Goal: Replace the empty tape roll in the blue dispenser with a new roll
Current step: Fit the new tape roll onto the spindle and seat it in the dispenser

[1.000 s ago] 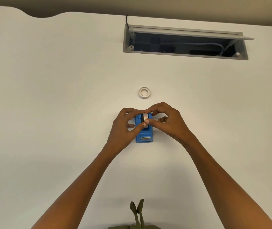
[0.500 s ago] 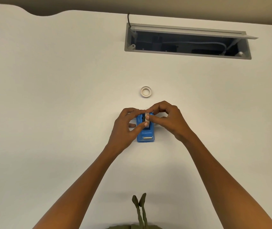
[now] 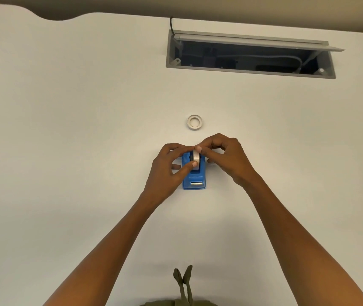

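Note:
A blue tape dispenser (image 3: 195,178) lies on the white desk (image 3: 66,151) in the middle of the view, its metal cutter toward me. A white tape roll (image 3: 196,159) stands on edge in the dispenser's cradle. My left hand (image 3: 167,168) pinches the roll, thumb on its near side and fingers over the top. My right hand (image 3: 224,159) pinches it from the right, a fingertip at its top edge. A second white ring, another tape roll or core (image 3: 195,122), lies flat on the desk just beyond the hands.
An open cable hatch (image 3: 251,56) with a raised grey lid and cables inside is set into the desk at the back right. Green straps (image 3: 184,283) hang at the bottom edge near my body.
The hands have stayed on the roll over the dispenser. The right-hand fingers have shifted slightly, so more of the roll and the blue body now shows.

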